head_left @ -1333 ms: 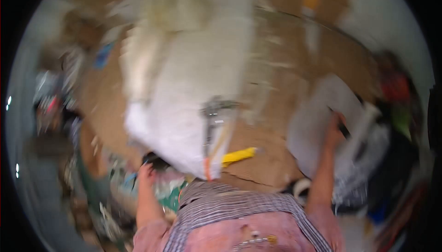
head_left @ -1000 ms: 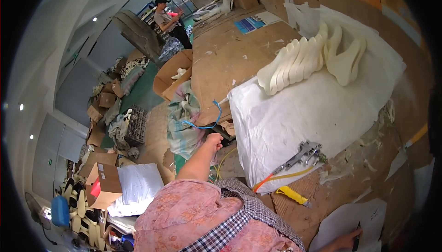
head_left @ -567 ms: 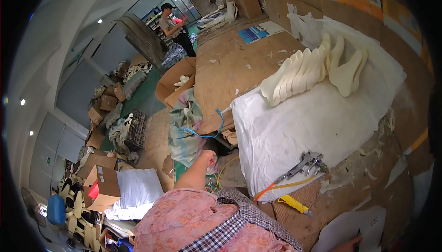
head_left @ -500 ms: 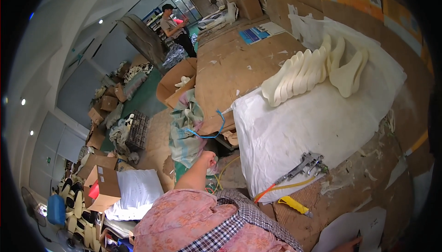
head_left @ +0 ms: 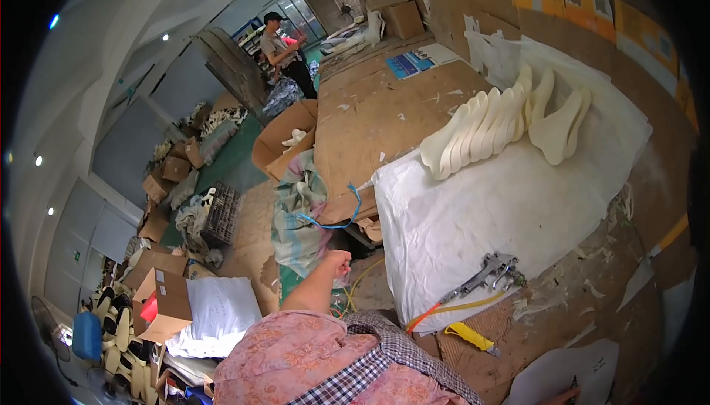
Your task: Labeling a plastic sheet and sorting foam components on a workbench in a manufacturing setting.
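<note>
My left hand (head_left: 338, 263) is closed in a fist beside the table's near left edge, in front of a striped woven sack (head_left: 297, 220). Whatever it may hold is hidden. At the lower right, mostly cut off by the frame edge, my right hand (head_left: 563, 395) grips a dark pen (head_left: 575, 382). The pen's tip rests over a white sheet of paper (head_left: 540, 372) bearing small marks. Beyond the paper lie a yellow utility knife (head_left: 471, 336) and a metal spray gun (head_left: 484, 277) with hoses. Several cream shoe insoles (head_left: 473, 133) stand in a row on the white covering (head_left: 458, 205).
A blue cord (head_left: 347, 221) hangs off the cardboard-topped table (head_left: 355, 124). An open carton (head_left: 274, 135) stands beyond the sack. Boxes, a white bag (head_left: 222, 309) and a dark crate (head_left: 220, 213) crowd the left floor. Another person (head_left: 282, 54) stands far back.
The view has shifted slightly. My left fist has moved slightly down in the picture. The pen has shifted a little over the paper, where more dark marks are visible.
</note>
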### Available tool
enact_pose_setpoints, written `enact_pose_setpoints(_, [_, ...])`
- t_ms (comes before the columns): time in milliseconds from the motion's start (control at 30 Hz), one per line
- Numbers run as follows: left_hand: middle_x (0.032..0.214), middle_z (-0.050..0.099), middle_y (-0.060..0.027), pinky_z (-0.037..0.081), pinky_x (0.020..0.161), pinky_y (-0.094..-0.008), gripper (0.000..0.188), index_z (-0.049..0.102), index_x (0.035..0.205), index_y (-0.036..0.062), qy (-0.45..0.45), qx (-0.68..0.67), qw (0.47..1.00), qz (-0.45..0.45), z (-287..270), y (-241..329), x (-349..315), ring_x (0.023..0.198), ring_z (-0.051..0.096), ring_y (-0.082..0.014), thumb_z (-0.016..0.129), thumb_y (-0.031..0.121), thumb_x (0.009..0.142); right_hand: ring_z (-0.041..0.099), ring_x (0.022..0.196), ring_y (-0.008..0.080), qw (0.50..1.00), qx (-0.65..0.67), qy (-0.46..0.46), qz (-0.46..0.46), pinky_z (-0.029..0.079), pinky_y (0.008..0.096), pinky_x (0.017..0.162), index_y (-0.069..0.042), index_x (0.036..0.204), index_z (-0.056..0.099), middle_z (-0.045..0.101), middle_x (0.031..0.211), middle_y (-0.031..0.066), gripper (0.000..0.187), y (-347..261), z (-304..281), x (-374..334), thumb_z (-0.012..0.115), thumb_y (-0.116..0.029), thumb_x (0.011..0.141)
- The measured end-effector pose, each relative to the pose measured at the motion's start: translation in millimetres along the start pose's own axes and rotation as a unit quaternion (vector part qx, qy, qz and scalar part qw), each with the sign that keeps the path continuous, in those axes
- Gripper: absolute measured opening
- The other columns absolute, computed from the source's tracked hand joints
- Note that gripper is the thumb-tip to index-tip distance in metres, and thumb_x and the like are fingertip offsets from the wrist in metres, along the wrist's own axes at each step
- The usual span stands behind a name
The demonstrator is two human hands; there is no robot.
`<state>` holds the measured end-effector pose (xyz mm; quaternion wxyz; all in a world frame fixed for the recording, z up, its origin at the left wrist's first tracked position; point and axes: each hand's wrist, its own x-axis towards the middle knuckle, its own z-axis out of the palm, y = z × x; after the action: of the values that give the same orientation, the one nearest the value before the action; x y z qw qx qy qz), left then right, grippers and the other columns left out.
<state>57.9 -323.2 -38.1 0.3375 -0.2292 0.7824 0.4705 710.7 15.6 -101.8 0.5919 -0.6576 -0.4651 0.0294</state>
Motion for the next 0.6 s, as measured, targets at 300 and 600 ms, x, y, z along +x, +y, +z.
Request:
enact_pose_setpoints(300, [0.06, 0.053, -0.0023, 0.043, 0.042, -0.0296, 0.013, 0.059, 0.091, 0.0158, -0.04, -0.016, 0.999, 0.01, 6.3, 0.7, -15.5, 0.047, 0.053, -0.0174, 0.057, 0.009, 0.079, 0.055, 0.063, 0.0217, 0.984, 0.133, 0.036, 0.112, 0.046, 0.0359, 0.055, 0.001, 0.078, 0.056, 0.061, 0.072, 0.0106, 0.025, -20.2, 0.4, 0.4, 0.075, -0.013, 0.071])
enact_pose_setpoints(600, [0.069, 0.058, -0.0056, 0.047, 0.045, -0.0286, 0.009, 0.058, 0.086, 0.0117, -0.068, -0.022, 0.997, -0.009, -4.3, -15.2, 2.7, 0.05, 0.055, -0.0186, 0.06, 0.013, 0.077, 0.054, 0.062, 0.0206, 0.987, 0.133, 0.022, 0.086, 0.045, 0.0352, 0.054, -0.002, 0.075, 0.057, 0.06, 0.069, 0.0082, 0.019, -2.1, 0.5, -0.6, 0.072, -0.014, 0.074])
